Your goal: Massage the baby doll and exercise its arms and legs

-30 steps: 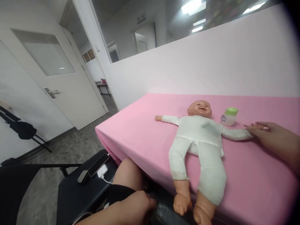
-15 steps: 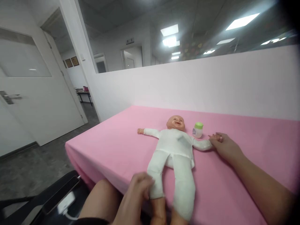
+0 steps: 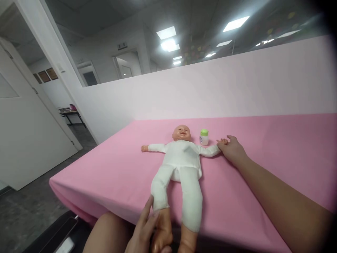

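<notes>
A baby doll [image 3: 181, 154] in a white cloth suit lies face up on the pink-covered table [image 3: 110, 172], its arms spread and its bare feet toward me. My right hand [image 3: 232, 149] is closed around the doll's hand at the right, thumb on the near side. Low in the view, my left hand [image 3: 144, 225] cups the doll's lower leg and foot [image 3: 162, 228] on the left side, fingers along the ankle; part of its grip is hidden. Beside the doll's head stands a small clear jar [image 3: 204, 138] with a green lid.
A white wall [image 3: 210, 91] with a wide window [image 3: 137, 31] rises behind the table. At the left are an open door [image 3: 34, 130] and a doorway. My bare knee [image 3: 107, 232] and a black seat with a white device [image 3: 65, 245] are by the table's near edge.
My left hand has moved from the doll's knee down to its ankle and foot. The right hand keeps holding the doll's hand. The whole view has shifted, so things sit farther left.
</notes>
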Demonstrator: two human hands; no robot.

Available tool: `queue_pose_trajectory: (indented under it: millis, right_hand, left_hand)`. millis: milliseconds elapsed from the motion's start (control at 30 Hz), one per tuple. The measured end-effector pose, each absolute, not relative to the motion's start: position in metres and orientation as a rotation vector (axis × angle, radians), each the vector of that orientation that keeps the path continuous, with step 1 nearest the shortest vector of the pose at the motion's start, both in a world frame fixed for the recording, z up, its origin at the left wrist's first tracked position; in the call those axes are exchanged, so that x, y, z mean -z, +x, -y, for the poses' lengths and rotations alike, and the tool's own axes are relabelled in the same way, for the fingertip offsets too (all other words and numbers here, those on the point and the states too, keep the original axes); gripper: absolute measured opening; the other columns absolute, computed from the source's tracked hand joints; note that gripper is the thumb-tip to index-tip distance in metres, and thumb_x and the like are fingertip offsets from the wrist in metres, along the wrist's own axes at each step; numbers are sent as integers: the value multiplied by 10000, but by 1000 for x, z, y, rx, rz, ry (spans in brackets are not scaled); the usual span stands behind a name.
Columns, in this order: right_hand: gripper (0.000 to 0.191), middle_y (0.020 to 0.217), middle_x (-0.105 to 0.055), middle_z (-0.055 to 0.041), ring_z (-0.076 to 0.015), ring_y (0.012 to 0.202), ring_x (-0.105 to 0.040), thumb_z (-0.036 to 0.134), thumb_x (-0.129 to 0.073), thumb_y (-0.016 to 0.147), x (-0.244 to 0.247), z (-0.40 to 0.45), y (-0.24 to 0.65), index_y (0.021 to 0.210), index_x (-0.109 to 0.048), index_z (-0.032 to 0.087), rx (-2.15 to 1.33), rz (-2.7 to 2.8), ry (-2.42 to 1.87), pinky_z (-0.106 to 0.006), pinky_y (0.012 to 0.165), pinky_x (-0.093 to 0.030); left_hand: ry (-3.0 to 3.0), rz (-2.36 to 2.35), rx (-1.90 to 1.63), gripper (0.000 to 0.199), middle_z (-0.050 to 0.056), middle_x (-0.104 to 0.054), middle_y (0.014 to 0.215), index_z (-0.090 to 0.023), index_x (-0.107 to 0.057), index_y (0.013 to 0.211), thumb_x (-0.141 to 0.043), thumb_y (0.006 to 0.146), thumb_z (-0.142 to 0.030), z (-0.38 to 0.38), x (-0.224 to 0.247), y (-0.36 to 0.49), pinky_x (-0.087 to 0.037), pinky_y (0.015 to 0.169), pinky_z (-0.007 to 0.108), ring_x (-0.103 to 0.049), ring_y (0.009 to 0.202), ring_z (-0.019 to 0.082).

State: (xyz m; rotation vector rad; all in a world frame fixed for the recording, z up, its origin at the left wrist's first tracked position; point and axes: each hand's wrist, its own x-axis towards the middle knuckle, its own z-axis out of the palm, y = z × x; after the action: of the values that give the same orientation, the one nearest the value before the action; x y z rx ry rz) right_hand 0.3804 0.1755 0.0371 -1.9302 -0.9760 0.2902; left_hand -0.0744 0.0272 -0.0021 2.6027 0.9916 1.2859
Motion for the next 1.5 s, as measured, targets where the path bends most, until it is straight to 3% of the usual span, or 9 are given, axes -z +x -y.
queue_pose_trajectory:
  millis: [200,333,500,700,933,1100,1233,1367,1500]
  right_hand:
    - [790,1244,-715,-117,-276,1033,-732,426,-729,844,-62,-164,340,1532,-403,212,-97,1009,-1566,-382,902,-596]
    - [492,1227,-732,-70,-241,1043,-723,340,-685,892,-70,-160,303,1361,-574,240,18,1250,-1330,-375,936,-591]
    - [297,1147,-755,-30,-252,1018,-696,245,-664,920,-66,-166,278,1214,-693,269,106,1592,-1334,-406,933,-560]
    - [287,1188,-757,-9,-269,1235,-614,175,-646,954,-59,-169,273,1184,-763,299,177,1926,-1211,-470,1122,-446]
    - [298,1251,-742,18,-226,1211,-656,230,-635,994,-55,-172,279,1214,-759,389,119,2014,-1254,-427,1095,-482]
    - [322,1265,-738,6,-243,1226,-644,208,-605,986,-56,-170,280,1254,-734,329,110,1969,-1282,-444,1105,-467]
    - [423,1259,-730,-35,-266,1138,-671,237,-596,964,-54,-169,286,1382,-626,295,97,1793,-1385,-438,990,-530]
    - [589,1262,-713,-88,-303,1067,-689,294,-631,893,-53,-170,306,1469,-513,251,171,1529,-1478,-445,917,-554]
    - [642,1161,-742,-73,-279,926,-720,376,-647,872,-56,-170,339,1478,-466,269,93,1237,-1624,-408,844,-557]
  left_hand:
    - [2499,-1116,-1301,577,92,-564,1523,-311,-590,1419,-692,866,-184,-35,-53,-62,-536,1096,448,-420,1482,348]
    - [2136,-1157,-1312,378,105,-506,1574,-256,-671,1302,-667,924,-273,-54,-73,-47,-481,1143,465,-419,1486,336]
    - [1963,-1052,-1357,340,111,-516,1564,-252,-661,1229,-712,901,-327,-106,-82,-21,-359,1215,494,-349,1529,323]
    - [2120,-1125,-1081,264,81,-606,1464,-282,-675,1169,-675,924,-378,-159,-114,12,-407,1145,462,-433,1473,307]
    - [2193,-1096,-715,298,31,-710,1181,-287,-655,1217,-588,969,-438,-191,-111,15,-530,904,360,-665,1072,245]
    - [2140,-1090,-773,347,52,-703,1233,-269,-628,1264,-601,957,-429,-195,-105,15,-540,896,367,-667,1097,257]
    - [2183,-1157,-896,281,59,-703,1288,-269,-653,1201,-594,948,-379,-187,-102,20,-535,930,397,-655,1177,282]
    - [2169,-1190,-1158,249,74,-619,1458,-276,-672,1162,-630,928,-352,-164,-97,9,-545,944,407,-534,1386,323]
    - [2018,-1158,-1447,276,110,-617,1457,-253,-676,1144,-716,892,-358,-130,-87,-15,-556,985,437,-531,1396,339]
